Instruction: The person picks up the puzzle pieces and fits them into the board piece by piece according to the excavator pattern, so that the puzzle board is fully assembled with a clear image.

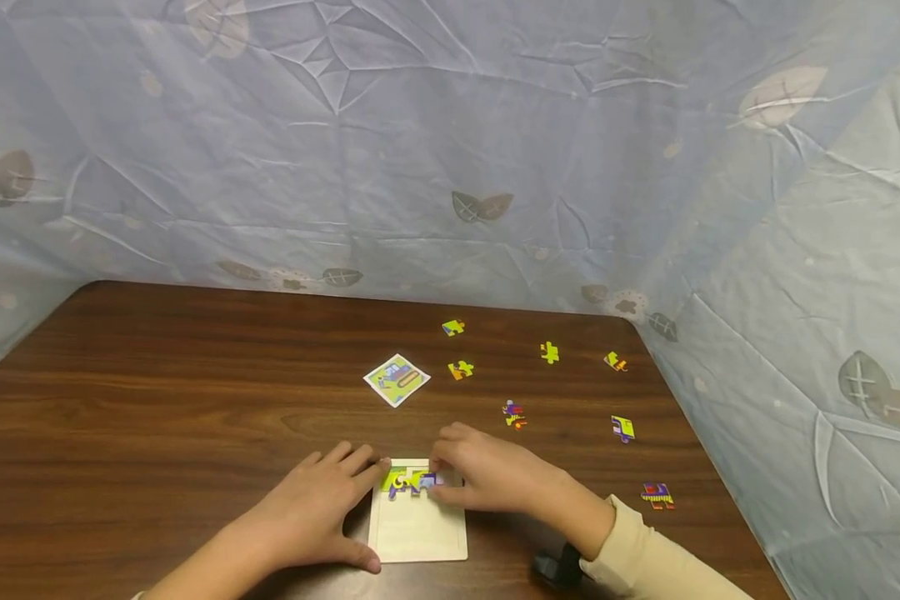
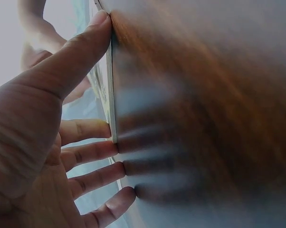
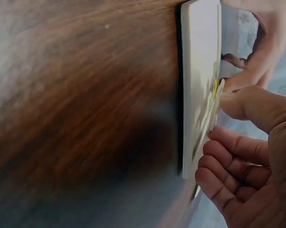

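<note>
A cream puzzle tray (image 1: 420, 533) with a raised rim lies near the table's front edge. In its upper left sit green and purple puzzle pieces (image 1: 397, 481). My left hand (image 1: 311, 508) rests at the tray's left side, thumb by the lower left corner and index finger at the upper left; its fingers are spread in the left wrist view. My right hand (image 1: 487, 471) pinches a puzzle piece (image 3: 216, 107) between thumb and index finger, tilted close over the upper part of the tray. In the head view the fingers partly cover this piece.
A picture card (image 1: 397, 380) showing a blue digger lies behind the tray. Several loose puzzle pieces are spread to the right, among them a green one (image 1: 549, 352) and a red-purple one (image 1: 657, 496). A black object (image 1: 557, 568) is beside the right wrist. Cloth (image 1: 420, 167) hangs around the table.
</note>
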Available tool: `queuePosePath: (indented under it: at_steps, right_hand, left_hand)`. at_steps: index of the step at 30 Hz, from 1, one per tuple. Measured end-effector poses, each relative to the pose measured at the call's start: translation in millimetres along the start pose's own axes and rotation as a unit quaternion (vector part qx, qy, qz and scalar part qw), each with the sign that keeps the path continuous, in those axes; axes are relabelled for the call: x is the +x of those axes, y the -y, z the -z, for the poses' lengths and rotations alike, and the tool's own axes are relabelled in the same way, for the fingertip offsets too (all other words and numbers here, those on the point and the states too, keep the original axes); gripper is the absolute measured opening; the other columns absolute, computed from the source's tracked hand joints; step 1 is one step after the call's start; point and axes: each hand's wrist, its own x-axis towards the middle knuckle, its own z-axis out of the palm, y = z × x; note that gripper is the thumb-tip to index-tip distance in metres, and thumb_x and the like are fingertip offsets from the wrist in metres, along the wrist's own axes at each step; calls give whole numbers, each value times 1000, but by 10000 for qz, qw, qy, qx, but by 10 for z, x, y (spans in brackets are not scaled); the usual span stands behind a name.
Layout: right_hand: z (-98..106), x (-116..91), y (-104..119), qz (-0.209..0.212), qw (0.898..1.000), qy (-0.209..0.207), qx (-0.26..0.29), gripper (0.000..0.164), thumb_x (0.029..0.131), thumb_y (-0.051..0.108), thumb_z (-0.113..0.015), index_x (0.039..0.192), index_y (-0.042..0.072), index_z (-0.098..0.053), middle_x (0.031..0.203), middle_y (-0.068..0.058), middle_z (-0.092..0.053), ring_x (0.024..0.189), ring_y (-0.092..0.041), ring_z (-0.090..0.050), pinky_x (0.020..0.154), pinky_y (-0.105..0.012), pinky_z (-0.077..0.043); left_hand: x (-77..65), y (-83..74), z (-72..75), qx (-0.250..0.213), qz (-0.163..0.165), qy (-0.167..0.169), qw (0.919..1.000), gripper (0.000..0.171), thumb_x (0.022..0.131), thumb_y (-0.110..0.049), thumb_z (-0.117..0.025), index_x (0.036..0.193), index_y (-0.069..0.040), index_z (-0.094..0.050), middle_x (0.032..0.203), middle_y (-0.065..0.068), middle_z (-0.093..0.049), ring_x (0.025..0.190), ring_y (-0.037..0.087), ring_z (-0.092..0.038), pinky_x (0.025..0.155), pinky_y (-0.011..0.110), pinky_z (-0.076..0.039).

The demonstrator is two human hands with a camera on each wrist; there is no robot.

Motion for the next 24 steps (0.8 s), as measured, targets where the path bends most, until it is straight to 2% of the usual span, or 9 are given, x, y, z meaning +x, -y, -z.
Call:
queuePosePath:
  at_steps: [13,24]
  right_hand:
    - [0,109,91,-56,9979,16,-639,22,95,34,-75,105,14,-76,103,4,-65,95,-6,-55,80,-16,-54]
    - [-48,104,188,272,9863,-318,-1597,16,96,30,-75,94,14,-75,89,7,-61,83,-5,-48,69,-15,-47]
  left_hand:
    - [8,10,1,30,-34,-91,9999,115,64,-82,-77,150,-9,-56,148,10,-58,134,36,-55,103,69,-49]
    - [13,12,1,-55,-7,-44,10000,115,64,-83,-76,151,-10,-55,150,10,-57,136,37,-54,103,72,-47]
